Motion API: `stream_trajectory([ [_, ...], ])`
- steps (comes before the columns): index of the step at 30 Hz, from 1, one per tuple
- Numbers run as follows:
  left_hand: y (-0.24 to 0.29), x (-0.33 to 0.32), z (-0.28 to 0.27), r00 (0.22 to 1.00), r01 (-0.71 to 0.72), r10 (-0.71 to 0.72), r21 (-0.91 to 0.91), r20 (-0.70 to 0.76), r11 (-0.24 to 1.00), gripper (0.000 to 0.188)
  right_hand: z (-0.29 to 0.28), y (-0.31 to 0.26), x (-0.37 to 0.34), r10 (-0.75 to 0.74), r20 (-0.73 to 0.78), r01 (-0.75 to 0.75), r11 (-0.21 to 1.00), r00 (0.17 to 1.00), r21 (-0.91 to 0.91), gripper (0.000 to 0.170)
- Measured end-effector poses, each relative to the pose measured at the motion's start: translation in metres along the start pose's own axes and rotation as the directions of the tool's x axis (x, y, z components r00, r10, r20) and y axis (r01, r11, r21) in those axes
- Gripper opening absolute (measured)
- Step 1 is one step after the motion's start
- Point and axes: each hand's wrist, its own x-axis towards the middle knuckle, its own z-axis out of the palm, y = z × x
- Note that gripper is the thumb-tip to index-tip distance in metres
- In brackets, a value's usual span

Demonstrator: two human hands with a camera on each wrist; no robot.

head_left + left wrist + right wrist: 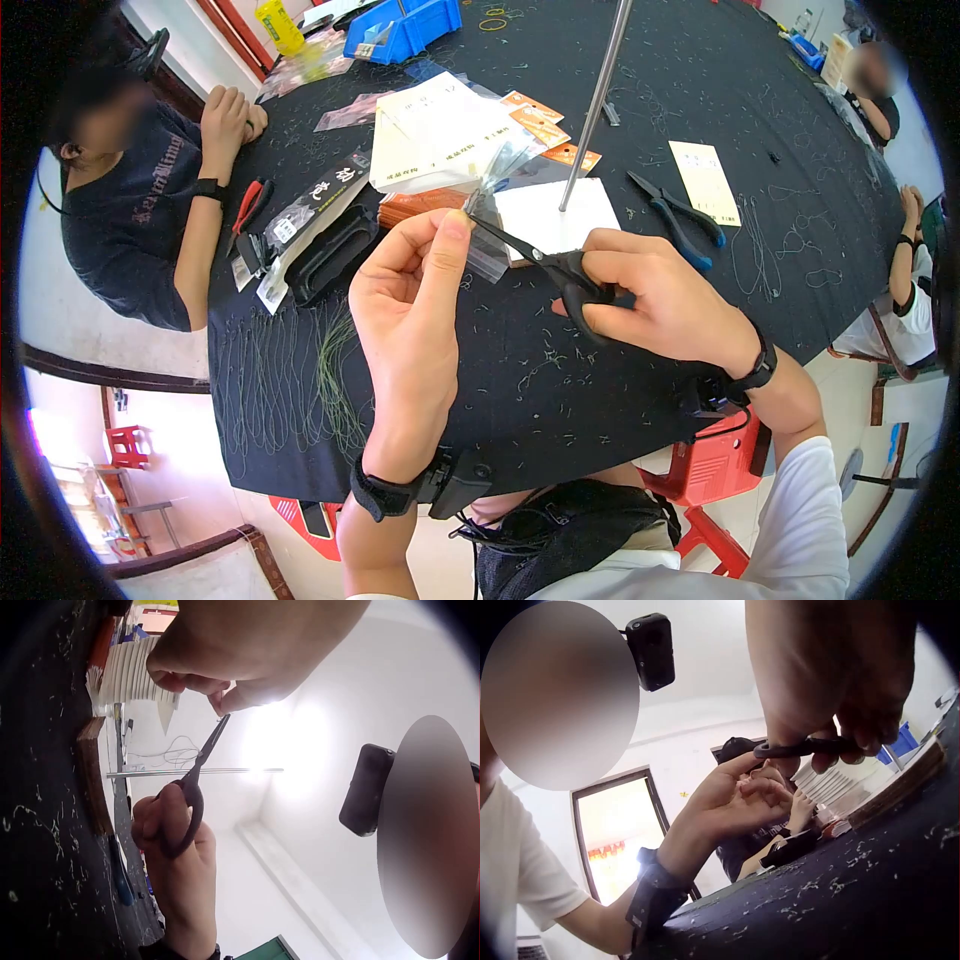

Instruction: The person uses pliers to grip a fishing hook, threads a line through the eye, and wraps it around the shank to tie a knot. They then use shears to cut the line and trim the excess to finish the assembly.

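My left hand [415, 320] pinches something tiny between thumb and forefinger; what it is cannot be made out. Black scissors [570, 275] are in my right hand [665, 300], fingers through the handles, with the blade tips at the left fingertips. In the left wrist view the scissors [196, 769] point up to the pinching left hand [255, 652], and the right hand [184, 877] grips the handles. The right wrist view shows the right hand [832, 682] on the scissors handle [795, 748] and the left hand [727, 810] beyond.
Behind the hands are a stack of white cards [430, 130], a white block [590, 225] and a metal rod [597, 105]. Pliers [680, 220] lie to the right, green threads [335, 380] at left. A blue bin [405, 30] stands farther back. A person [130, 210] sits at left.
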Motion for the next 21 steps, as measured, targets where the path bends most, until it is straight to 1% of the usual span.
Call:
stream_trajectory([
  [2, -0.001, 0.0, -0.001, 1.0, -0.007, 0.007, 0.011, 0.005, 1.0, 0.019, -0.004, 0.0, 0.001, 0.057, 0.141, -0.065, 0.997, 0.988, 0.049, 0.027],
  [3, -0.002, 0.001, -0.002, 1.0, -0.014, 0.014, 0.021, 0.009, 1.0, 0.019, -0.005, 0.001, 0.002, 0.057, 0.141, -0.064, 0.997, 0.988, 0.048, 0.027],
  [4, 0.0, 0.0, -0.001, 1.0, -0.014, 0.013, 0.021, 0.008, 1.0, 0.019, -0.005, 0.004, 0.002, 0.057, 0.166, -0.079, 0.988, 0.984, 0.13, 0.027],
  [5, 0.002, 0.0, 0.0, 0.999, -0.036, 0.038, 0.102, -0.017, 0.994, 0.018, -0.005, 0.005, 0.003, 0.055, 0.191, -0.095, 0.973, 0.98, 0.209, 0.027],
  [6, 0.002, -0.001, 0.001, 0.997, -0.055, 0.063, 0.184, -0.039, 0.981, 0.018, -0.004, 0.003, 0.002, 0.055, 0.19, -0.095, 0.973, 0.98, 0.208, 0.027],
  [7, 0.0, 0.0, 0.001, 0.997, -0.055, 0.063, 0.182, -0.04, 0.982, 0.018, -0.001, 0.0, 0.0, -0.055, 0.16, 0.014, 0.969, 0.986, 0.246, 0.022],
  [8, -0.004, 0.002, -0.001, 0.999, 0.0, 0.006, 0.175, -0.034, 0.985, 0.018, 0.001, -0.002, 0.001, -0.171, 0.133, 0.128, 0.951, 0.976, 0.281, 0.017],
  [9, -0.008, 0.004, -0.003, 0.998, 0.055, -0.051, 0.169, -0.029, 0.984, 0.018, 0.0, -0.002, 0.002, -0.18, 0.141, 0.134, 0.949, 0.974, 0.284, 0.017],
  [10, -0.012, 0.005, -0.003, 1.0, 0.03, -0.029, 0.128, -0.013, 0.991, 0.017, -0.001, -0.002, 0.001, -0.144, 0.136, 0.09, 0.935, 0.98, 0.343, 0.019],
  [11, -0.011, 0.004, -0.002, 1.0, 0.029, -0.028, 0.128, -0.012, 0.991, 0.017, -0.002, -0.002, 0.0, -0.103, 0.127, 0.044, 0.917, 0.987, 0.397, 0.023],
  [13, -0.006, 0.002, 0.003, 0.999, 0.051, -0.051, 0.045, -0.01, 0.998, 0.016, -0.001, 0.003, 0.001, -0.076, -0.03, 0.082, 0.929, 0.997, 0.36, 0.019],
  [14, -0.004, 0.001, 0.004, 0.999, 0.05, -0.05, 0.045, -0.003, 0.998, 0.016, -0.005, 0.005, 0.003, -0.066, -0.017, 0.069, 0.955, 0.998, 0.288, 0.014],
  [15, -0.002, 0.0, 0.004, 0.999, 0.043, -0.044, 0.037, 0.015, 0.998, 0.015, -0.004, 0.004, 0.002, -0.066, -0.02, 0.069, 0.956, 0.998, 0.287, 0.014],
  [17, -0.001, -0.001, 0.003, 0.999, 0.037, -0.038, 0.029, 0.036, 0.999, 0.015, 0.0, 0.0, 0.002, 0.064, -0.079, -0.021, 0.893, 0.995, 0.45, 0.01],
  [18, -0.001, -0.002, 0.002, 0.999, 0.015, -0.015, -0.008, 0.038, 1.0, 0.014, -0.002, -0.001, 0.002, 0.086, -0.039, -0.056, 0.875, 0.996, 0.48, 0.009],
  [19, -0.001, -0.002, 0.002, 0.999, -0.006, 0.008, -0.044, 0.037, 0.999, 0.013, -0.001, 0.0, 0.001, 0.088, -0.04, -0.057, 0.876, 0.995, 0.48, 0.009],
  [21, 0.0, -0.002, 0.003, 0.999, -0.028, 0.029, -0.04, 0.03, 0.999, 0.013, 0.003, 0.0, 0.001, 0.15, -0.054, -0.089, 0.8, 0.987, 0.593, 0.013],
])
